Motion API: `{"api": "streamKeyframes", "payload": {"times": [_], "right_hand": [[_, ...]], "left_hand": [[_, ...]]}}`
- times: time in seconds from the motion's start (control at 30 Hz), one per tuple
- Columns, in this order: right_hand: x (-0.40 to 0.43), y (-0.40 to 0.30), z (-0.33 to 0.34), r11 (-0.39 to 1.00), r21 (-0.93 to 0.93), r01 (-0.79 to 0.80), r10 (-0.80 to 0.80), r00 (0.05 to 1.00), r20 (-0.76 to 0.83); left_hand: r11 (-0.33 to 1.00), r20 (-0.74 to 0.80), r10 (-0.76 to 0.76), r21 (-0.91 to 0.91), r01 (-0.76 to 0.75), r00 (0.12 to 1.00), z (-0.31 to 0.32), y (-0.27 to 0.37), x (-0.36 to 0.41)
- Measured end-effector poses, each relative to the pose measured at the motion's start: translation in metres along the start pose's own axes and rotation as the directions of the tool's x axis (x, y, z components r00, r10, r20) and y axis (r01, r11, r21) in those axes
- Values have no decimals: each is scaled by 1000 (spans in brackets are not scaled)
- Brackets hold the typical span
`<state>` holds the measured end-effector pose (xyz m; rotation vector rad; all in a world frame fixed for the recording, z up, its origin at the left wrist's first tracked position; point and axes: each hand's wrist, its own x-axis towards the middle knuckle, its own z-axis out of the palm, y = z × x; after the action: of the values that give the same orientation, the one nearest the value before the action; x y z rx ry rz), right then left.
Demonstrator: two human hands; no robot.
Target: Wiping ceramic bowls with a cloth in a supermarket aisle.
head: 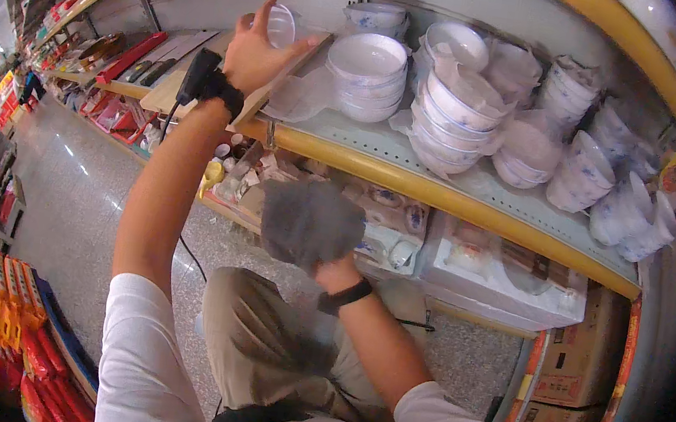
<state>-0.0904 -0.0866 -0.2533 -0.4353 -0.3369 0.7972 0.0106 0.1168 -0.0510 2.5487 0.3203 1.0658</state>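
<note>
My left hand (259, 52) reaches onto the upper shelf, thumb and fingers spread around a small translucent round container (281, 25). Part of that container is hidden by the fingers. Beneath this hand lies a light wooden board (164, 97). My right hand (330, 269) holds a grey cloth (311, 223) in front of the lower shelf; motion blurs it, and the cloth hides the fingers. Just right of my left hand stands a stack of white bowls (365, 77), with a thin wrapping sheet (295, 98) beside it.
More paper-wrapped bowls (455, 121) and patterned cups (581, 172) crowd the shelf's right side. A yellow shelf edge (443, 189) runs between the levels. Below are a white foam box (504, 284) and cardboard cartons (579, 351). Red and orange packets (12, 302) lie at lower left.
</note>
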Motion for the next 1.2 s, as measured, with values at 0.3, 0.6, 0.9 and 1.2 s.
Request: {"api": "streamKeyframes", "payload": {"times": [0.3, 0.6, 0.9, 1.2], "right_hand": [[-3, 7, 16, 959, -273, 77, -42, 990, 133], [-15, -11, 42, 981, 81, -174, 171, 984, 47], [-13, -16, 30, 965, -259, -50, 75, 993, 90], [-9, -21, 29, 940, -337, 44, -8, 994, 108]], "left_hand": [[943, -333, 332, 79, -324, 883, -34, 2, -48], [908, -389, 414, 243, -342, 823, -59, 30, -103], [916, -330, 396, 205, -344, 857, -43, 34, -127], [956, -380, 276, 9, -295, 883, -42, 32, -151]]}}
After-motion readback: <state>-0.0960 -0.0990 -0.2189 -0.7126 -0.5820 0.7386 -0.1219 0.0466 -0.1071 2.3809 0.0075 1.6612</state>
